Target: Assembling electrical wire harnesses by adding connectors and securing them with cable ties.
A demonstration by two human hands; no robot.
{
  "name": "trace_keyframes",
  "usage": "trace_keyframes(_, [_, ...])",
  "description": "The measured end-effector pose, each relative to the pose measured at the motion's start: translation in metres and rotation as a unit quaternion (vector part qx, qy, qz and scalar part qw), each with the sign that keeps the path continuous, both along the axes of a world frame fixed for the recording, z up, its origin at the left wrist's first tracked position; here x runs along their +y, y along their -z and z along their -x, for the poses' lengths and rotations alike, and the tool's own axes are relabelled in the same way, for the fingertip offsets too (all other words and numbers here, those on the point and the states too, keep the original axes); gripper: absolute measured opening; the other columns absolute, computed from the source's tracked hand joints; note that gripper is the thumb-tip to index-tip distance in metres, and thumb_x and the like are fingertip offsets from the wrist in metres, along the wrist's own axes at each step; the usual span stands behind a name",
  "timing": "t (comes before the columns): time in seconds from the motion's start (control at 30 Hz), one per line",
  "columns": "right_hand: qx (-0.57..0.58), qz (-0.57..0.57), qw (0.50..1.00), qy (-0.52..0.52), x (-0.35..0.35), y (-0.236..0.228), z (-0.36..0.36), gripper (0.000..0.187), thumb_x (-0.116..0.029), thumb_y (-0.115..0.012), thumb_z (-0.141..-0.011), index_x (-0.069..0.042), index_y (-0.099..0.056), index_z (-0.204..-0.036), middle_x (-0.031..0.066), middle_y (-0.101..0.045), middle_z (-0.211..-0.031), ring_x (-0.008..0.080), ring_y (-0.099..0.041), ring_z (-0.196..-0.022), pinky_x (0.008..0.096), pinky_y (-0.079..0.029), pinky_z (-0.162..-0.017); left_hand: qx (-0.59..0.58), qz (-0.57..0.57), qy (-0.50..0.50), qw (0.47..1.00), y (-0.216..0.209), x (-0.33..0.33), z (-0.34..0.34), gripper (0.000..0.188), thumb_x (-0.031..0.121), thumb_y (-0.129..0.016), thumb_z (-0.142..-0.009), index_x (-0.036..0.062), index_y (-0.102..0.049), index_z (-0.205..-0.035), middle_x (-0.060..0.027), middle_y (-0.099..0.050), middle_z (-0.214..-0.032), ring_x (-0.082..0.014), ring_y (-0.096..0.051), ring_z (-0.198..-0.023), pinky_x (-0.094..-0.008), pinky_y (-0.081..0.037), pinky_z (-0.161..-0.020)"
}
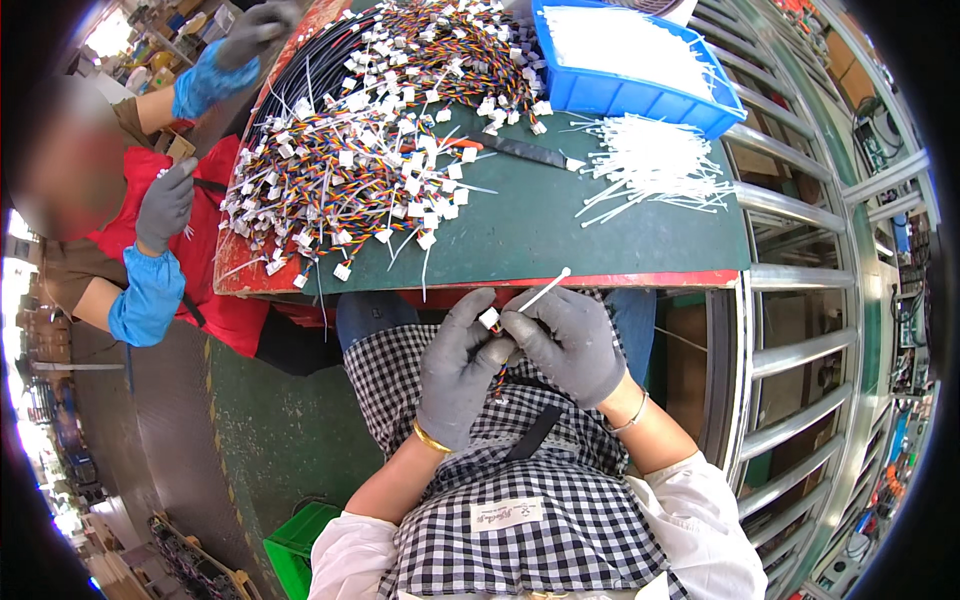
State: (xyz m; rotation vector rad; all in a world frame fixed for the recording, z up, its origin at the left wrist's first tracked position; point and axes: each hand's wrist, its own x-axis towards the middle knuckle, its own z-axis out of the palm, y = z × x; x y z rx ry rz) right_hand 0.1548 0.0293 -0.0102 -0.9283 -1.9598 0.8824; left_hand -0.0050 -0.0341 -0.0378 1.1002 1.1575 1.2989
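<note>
Both my hands wear grey gloves and meet just below the table's near edge, over my checked apron. My left hand (pixel 458 365) pinches a small wire harness (pixel 493 330) with a white connector and twisted coloured wires hanging down. My right hand (pixel 570 340) grips a white cable tie (pixel 545 290) that points up and right, its lower end against the harness. On the green table (pixel 560 235) lies a big heap of similar harnesses (pixel 370 140) with white connectors and cable ties mixed in.
A blue bin (pixel 640 95) of white cable ties sits at the far right, with loose ties (pixel 650 160) beside it. A co-worker in red with grey gloves and blue sleeve covers (pixel 150 295) sits at the left. Metal rack rails (pixel 800 290) stand to the right. A green crate (pixel 295 550) is on the floor.
</note>
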Motion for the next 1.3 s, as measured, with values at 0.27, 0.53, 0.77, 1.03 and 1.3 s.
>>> trace_keyframes(0.27, [0.003,-0.003,1.000,0.006,0.004,0.001,-0.009,0.012,-0.014,-0.069,-0.089,-0.006,-0.070,-0.097,0.0105,-0.067,-0.084,0.0289,-0.065,-0.074,0.0374,-0.052,-0.063,-0.087,0.087,0.058,0.991,-0.014,0.005,0.009,0.039,0.006,-0.058,-0.099,-0.0036,-0.051,-0.136,-0.0086,-0.064,-0.113,-0.0123,-0.063,-0.099,-0.0275,-0.054,-0.088])
trace_keyframes(0.53, [0.000,-0.037,0.999,-0.012,0.004,-0.005,-0.009,0.011,-0.015,-0.070,-0.089,-0.007,-0.069,-0.096,0.0098,-0.065,-0.086,0.0289,-0.064,-0.076,0.0357,-0.052,-0.066,-0.094,0.075,0.042,0.992,-0.019,0.006,0.004,0.035,0.007,-0.056,-0.099,-0.0036,-0.053,-0.133,-0.0070,-0.064,-0.115,-0.0120,-0.063,-0.102,-0.0268,-0.053,-0.091])
trace_keyframes(0.77, [0.186,0.242,0.952,-0.002,-0.005,-0.005,-0.009,0.014,-0.015,-0.068,-0.093,-0.002,-0.068,-0.098,0.0052,-0.064,-0.085,0.0128,-0.062,-0.076,0.0279,-0.051,-0.067,-0.186,0.110,0.046,0.975,-0.021,0.005,0.002,0.030,0.007,-0.057,-0.098,-0.0025,-0.053,-0.126,-0.0095,-0.065,-0.110,-0.0151,-0.066,-0.095,-0.0285,-0.056,-0.084])
trace_keyframes(1.03, [0.185,0.302,0.935,-0.034,-0.003,-0.003,-0.013,0.013,-0.013,-0.066,-0.095,0.000,-0.067,-0.096,0.0051,-0.065,-0.091,0.0087,-0.060,-0.080,0.0263,-0.050,-0.070,-0.219,0.165,0.063,0.959,-0.018,0.008,0.005,0.024,0.007,-0.059,-0.097,0.0000,-0.053,-0.119,-0.0101,-0.066,-0.104,-0.0179,-0.069,-0.091,-0.0307,-0.059,-0.078])
trace_keyframes(1.3, [0.132,0.209,0.968,-0.048,0.000,0.006,-0.012,0.013,-0.012,-0.064,-0.095,0.000,-0.066,-0.093,0.0084,-0.065,-0.093,0.0167,-0.062,-0.084,0.0326,-0.051,-0.075,-0.186,0.129,0.055,0.973,-0.004,0.009,0.000,0.022,0.008,-0.061,-0.096,0.0011,-0.053,-0.115,-0.0092,-0.065,-0.103,-0.0160,-0.068,-0.089,-0.0318,-0.061,-0.074])
